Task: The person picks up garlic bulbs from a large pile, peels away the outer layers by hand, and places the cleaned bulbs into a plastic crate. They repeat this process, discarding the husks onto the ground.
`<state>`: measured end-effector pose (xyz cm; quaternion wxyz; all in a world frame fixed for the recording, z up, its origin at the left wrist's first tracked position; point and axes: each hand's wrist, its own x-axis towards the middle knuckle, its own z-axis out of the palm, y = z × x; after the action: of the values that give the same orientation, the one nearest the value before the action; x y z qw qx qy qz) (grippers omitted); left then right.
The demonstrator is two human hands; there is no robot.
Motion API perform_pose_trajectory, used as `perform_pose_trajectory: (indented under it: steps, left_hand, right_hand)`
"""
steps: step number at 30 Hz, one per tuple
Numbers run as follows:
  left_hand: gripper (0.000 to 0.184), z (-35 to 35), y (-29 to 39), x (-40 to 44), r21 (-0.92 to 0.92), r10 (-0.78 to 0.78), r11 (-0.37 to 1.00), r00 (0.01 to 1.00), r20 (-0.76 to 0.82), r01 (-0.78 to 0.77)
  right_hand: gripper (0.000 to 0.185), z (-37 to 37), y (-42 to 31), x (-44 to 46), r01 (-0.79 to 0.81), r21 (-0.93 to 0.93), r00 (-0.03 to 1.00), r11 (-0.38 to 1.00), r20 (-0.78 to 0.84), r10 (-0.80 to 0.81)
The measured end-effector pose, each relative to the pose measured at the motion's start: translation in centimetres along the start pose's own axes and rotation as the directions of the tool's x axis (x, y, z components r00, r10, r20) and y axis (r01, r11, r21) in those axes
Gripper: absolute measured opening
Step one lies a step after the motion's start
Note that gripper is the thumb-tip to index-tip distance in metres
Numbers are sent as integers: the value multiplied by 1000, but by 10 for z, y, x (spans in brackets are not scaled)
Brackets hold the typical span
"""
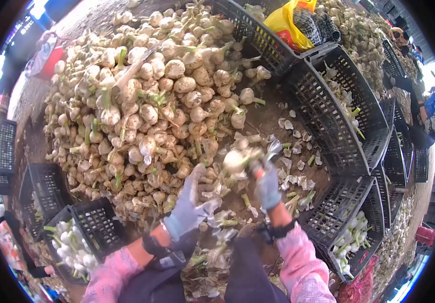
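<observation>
My left hand [191,208], in a pale blue-grey glove, is held with its fingers spread at the near edge of a big heap of garlic bulbs [177,85]. Nothing shows between those fingers. To its right, my gloved right hand [269,188] is closed around a dark tool with an orange-red part [258,170], too blurred to name exactly. Just beyond the tool is a smeared garlic bulb [235,160]; whether the tool touches it, I cannot tell. Dry skins and cut stalks [298,188] litter the ground beside my right hand.
Black plastic crates stand on both sides: a left crate [96,225] and a near right crate [336,207] hold cleaned white garlic. A yellow bag [283,21] lies in a far crate. A red bucket [51,59] stands at the back left. Other people are at the right edge.
</observation>
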<state>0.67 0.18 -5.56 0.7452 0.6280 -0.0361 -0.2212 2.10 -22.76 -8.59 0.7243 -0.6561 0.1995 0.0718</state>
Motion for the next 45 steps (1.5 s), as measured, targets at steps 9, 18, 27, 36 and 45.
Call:
perform_pose_trajectory:
  steps: [9, 18, 27, 36, 45]
  left_hand:
    - [89, 7, 10, -12, 298, 28, 954, 998, -48, -12]
    - [81, 15, 11, -14, 45, -77, 996, 997, -15, 77]
    - [66, 11, 25, -15, -105, -182, 978, 983, -8, 180]
    - [75, 18, 36, -29, -209, -361, 768, 679, 640, 606]
    - [63, 8, 34, -24, -97, -123, 984, 959, 255, 152]
  right_hand:
    - [36, 66, 9, -81, -312, 710, 945, 632, 298, 133]
    - [28, 56, -11, -87, -376, 623, 926, 686, 281, 252]
    - [19, 49, -4, -84, -13, 274, 989, 962, 148, -29]
    - [50, 23, -3, -25, 440, -700, 856, 562, 139, -498]
    - [35, 29, -47, -93, 437, -64, 867, 897, 298, -400]
